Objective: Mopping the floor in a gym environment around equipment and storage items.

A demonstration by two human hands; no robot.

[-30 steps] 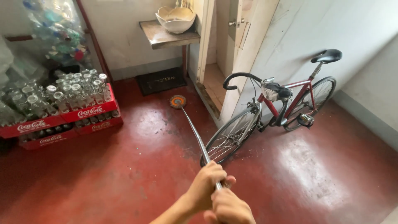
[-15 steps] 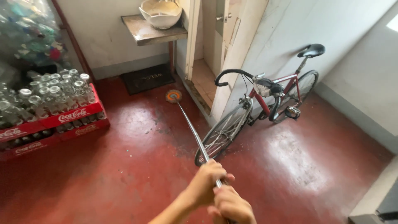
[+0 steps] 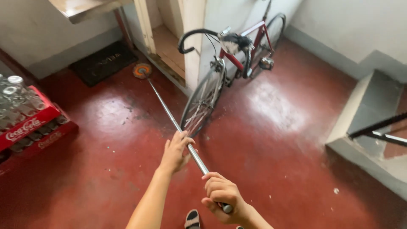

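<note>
Gripping a long metal pole (image 3: 176, 123), both hands show low in the head view, arms reaching forward from the bottom edge. The left hand (image 3: 175, 152) sits higher up the shaft, forearm rising straight from below, wrist bent slightly; its fingers are only loosely curled, spread partly open with the palm laid against the pole rather than clamped round it. The right hand (image 3: 224, 197) is nearer the camera at the pole's butt end, closed into a tight fist about the shaft, knuckles up, the rounded end of the pole showing just below the fingers.

The pole runs diagonally up and left across the red floor (image 3: 106, 169) to a round orange mop head (image 3: 142, 71), which rests on the floor just beside a dark doormat (image 3: 101, 63) and near the foot of a wooden door frame (image 3: 146, 25).

A red bicycle (image 3: 237, 55) leans against the white wall, its front wheel close to the pole's right side. Red crates of glass bottles (image 3: 27, 123) stand at the left edge. Grey steps (image 3: 364, 127) with a dark railing rise at the right. A sandalled foot (image 3: 192, 219) shows between the arms at the bottom.
</note>
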